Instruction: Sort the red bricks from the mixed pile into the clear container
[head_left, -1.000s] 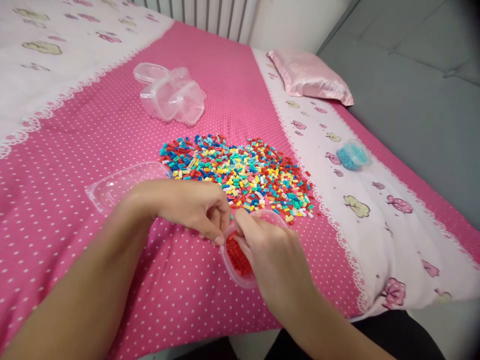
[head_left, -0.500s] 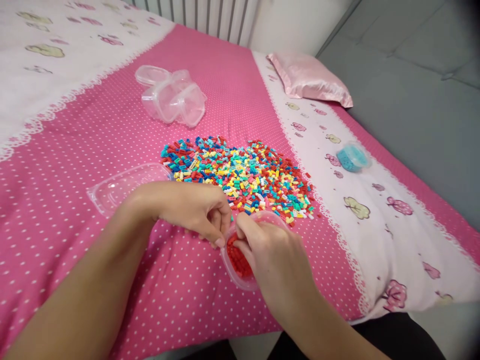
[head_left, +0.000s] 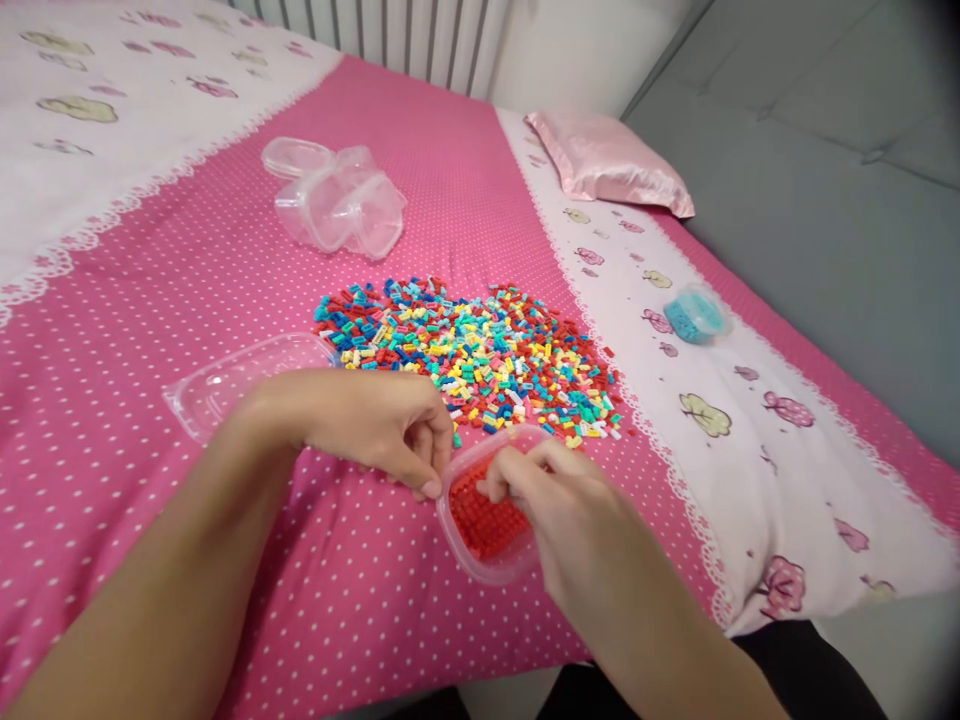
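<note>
A clear plastic container (head_left: pixel 491 572) stands on the bed in front of me. Inside it, red toy bricks (head_left: pixel 484 515) form a tightly packed layer. My left hand (head_left: pixel 401 430) is closed in a pinch at the container's left rim. Over the red bricks reaches my right hand (head_left: pixel 559 505), its fingers curled together inside the container; whatever they hold is hidden. Just beyond both hands spreads a heap of small mixed-colour toy bricks (head_left: pixel 480 350).
A clear lid (head_left: pixel 247 365) lies left of the heap, partly behind my left forearm. Farther back are several nested clear containers (head_left: pixel 341 205). A container of blue bricks (head_left: pixel 696 315) stands at the right. A pink pillow (head_left: pixel 607 160) lies near the grey headboard (head_left: pixel 817 170).
My right hand has shifted slightly right and its fingers have lifted, baring more red bricks. My left hand stays at the rim. The whole view has shifted slightly.
</note>
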